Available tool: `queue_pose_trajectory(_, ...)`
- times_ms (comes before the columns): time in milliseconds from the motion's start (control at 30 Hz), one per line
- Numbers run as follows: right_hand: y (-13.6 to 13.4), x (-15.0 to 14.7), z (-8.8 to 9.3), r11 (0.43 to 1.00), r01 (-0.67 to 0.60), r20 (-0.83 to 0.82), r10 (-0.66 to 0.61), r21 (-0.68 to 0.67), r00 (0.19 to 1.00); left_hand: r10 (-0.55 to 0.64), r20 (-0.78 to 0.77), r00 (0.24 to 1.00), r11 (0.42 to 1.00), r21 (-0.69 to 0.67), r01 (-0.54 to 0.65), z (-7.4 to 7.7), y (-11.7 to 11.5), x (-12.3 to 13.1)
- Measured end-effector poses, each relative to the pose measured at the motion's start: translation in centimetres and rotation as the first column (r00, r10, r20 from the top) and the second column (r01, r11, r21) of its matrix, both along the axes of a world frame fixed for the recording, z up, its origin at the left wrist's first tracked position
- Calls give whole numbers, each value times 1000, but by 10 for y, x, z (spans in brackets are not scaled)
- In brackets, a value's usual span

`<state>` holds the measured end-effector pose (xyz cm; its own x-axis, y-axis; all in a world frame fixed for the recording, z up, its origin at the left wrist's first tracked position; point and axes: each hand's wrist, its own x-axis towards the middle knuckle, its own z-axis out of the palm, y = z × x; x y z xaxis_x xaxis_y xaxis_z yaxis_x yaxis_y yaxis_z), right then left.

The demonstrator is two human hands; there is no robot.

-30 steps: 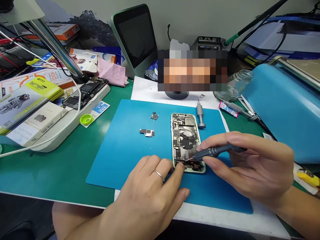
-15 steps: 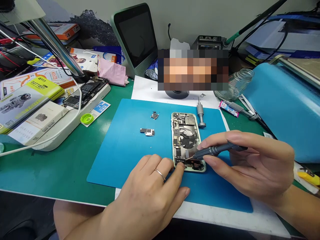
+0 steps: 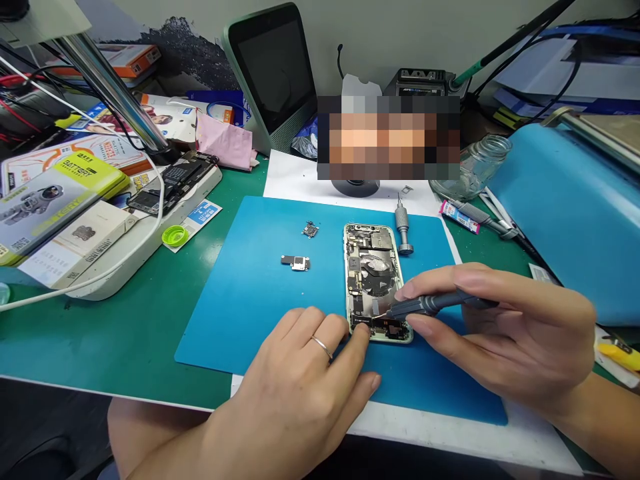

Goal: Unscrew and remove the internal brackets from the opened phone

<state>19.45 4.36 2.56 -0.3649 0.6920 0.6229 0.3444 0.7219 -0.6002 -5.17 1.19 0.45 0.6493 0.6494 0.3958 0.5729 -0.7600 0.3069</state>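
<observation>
A smartphone (image 3: 377,280) with its insides exposed lies face up on the blue mat (image 3: 235,300). My left hand (image 3: 300,380) is closed against its lower left corner, the index fingertip pressing on parts at the bottom end and the thumb beside it. Between thumb and fingers, my right hand (image 3: 505,327) grips a dark precision screwdriver (image 3: 425,305). Its thin tip points left and down at the phone's lower section, near my left index finger; contact is too small to tell. Two small phone parts, a dark module (image 3: 310,229) and a flat board (image 3: 296,263), lie to the left.
A grey screwdriver (image 3: 403,227) lies beyond the phone's right side. Behind are a glass jar (image 3: 483,167) and a tilted screen (image 3: 270,67). Boxes, a second opened phone (image 3: 175,183), a green cap (image 3: 175,235) and a white cable (image 3: 159,200) crowd the left.
The view has shifted very slightly. Both hands and the screwdriver stay in nearly the same place on the phone.
</observation>
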Motion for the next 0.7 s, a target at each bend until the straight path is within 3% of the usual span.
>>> queue_pose_trajectory(300,-4,2,-4,997,-52,81,47,57,996,-21,33,999,998,68,18,-4,2,3)
queue_pose_trajectory(700,1,0,9,976,-175,157,155,127,975,-26,86,996,995,98,17,-5,4,6)
